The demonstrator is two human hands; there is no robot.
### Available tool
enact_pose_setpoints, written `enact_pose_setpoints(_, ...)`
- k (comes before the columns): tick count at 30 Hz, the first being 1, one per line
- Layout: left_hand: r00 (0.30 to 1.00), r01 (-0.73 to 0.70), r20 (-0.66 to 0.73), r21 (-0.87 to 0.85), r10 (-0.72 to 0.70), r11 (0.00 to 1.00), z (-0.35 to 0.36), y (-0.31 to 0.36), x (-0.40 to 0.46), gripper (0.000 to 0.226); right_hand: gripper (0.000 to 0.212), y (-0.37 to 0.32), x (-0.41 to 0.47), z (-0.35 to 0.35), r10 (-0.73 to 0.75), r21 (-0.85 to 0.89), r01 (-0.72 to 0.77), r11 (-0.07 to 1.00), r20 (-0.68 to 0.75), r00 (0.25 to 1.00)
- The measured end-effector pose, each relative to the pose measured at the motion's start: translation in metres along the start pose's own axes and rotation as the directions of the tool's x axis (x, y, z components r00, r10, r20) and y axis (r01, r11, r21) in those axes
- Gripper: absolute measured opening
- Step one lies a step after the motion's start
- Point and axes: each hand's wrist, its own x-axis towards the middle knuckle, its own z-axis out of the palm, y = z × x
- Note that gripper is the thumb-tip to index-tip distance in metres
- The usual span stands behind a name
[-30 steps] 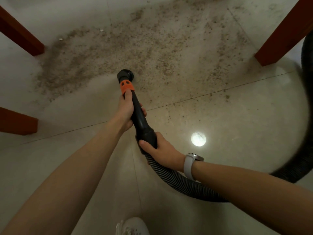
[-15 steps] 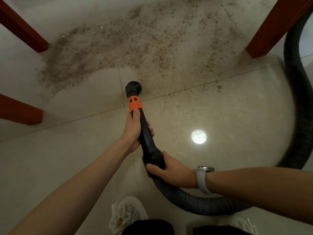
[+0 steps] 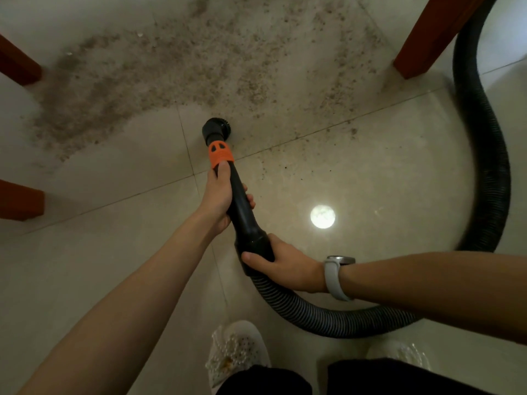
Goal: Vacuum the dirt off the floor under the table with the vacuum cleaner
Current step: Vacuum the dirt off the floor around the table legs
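Left hand (image 3: pixel 221 196): fingers wrapped round the black vacuum wand (image 3: pixel 238 205), thumb laid just below the orange collar (image 3: pixel 220 153).
Right hand (image 3: pixel 281 265): gripping the wand's wide cuff where the ribbed hose (image 3: pixel 484 155) joins.
Nozzle (image 3: pixel 215 129): round, black, down on the tiled floor (image 3: pixel 114 252) at the near edge of the dirt.
Dirt (image 3: pixel 182 67): brown grit spread between the reddish table legs (image 3: pixel 427 38).
Hose: loops past the right-hand leg.
Wrist: white-strapped watch (image 3: pixel 336 276).
Writing: none legible.

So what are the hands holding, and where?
Left hand grips the vacuum wand below its orange collar; right hand grips the hose cuff.
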Motion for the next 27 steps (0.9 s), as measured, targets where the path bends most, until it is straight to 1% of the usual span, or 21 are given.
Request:
enact_pose_setpoints(2,1.000,0.024,0.006,-0.010,-0.024,1.000,0.000,0.012,0.014,0.049,0.059,-0.009,0.010,-0.003,-0.008,0.033,0.010,0.999,-0.042,0.999)
enact_pose_setpoints(4,0.998,0.055,0.011,-0.035,-0.055,0.998,0.001,0.028,0.030,0.054,0.058,-0.021,0.024,-0.008,-0.029,0.072,0.036,0.997,-0.096,0.995)
enact_pose_setpoints(8,0.996,0.084,-0.013,-0.047,-0.085,0.995,0.004,0.061,0.057,0.055,0.060,-0.043,0.052,-0.017,-0.025,0.162,0.054,0.985,-0.174,0.984)
enact_pose_setpoints(13,0.996,0.078,-0.036,0.007,-0.078,0.997,0.004,0.072,0.071,0.054,0.062,-0.048,0.067,-0.020,-0.009,0.169,0.045,0.985,-0.205,0.979)
enact_pose_setpoints(17,0.999,0.040,-0.021,0.026,-0.040,0.999,0.000,0.055,0.066,0.062,0.060,-0.038,0.053,-0.016,-0.018,0.143,0.038,0.989,-0.137,0.990)
enact_pose_setpoints(21,1.000,0.003,-0.018,0.047,-0.002,0.999,-0.007,0.025,0.044,0.057,0.061,-0.018,0.034,-0.007,-0.028,0.053,0.029,0.998,-0.025,0.999)
enact_pose_setpoints(23,1.000,-0.024,-0.019,0.051,0.025,0.998,-0.008,0.011,0.029,0.048,0.062,-0.009,0.026,-0.005,-0.020,0.015,0.019,1.000,0.035,0.999)
enact_pose_setpoints(25,0.998,-0.059,-0.014,0.068,0.060,0.996,-0.007,0.002,0.014,0.033,0.063,-0.001,0.019,-0.003,-0.012,-0.019,0.013,1.000,0.073,0.997)
enact_pose_setpoints(27,0.996,-0.085,-0.003,0.085,0.085,0.993,-0.005,-0.005,0.000,0.026,0.061,0.005,0.013,-0.001,-0.005,-0.016,0.007,1.000,0.111,0.994)
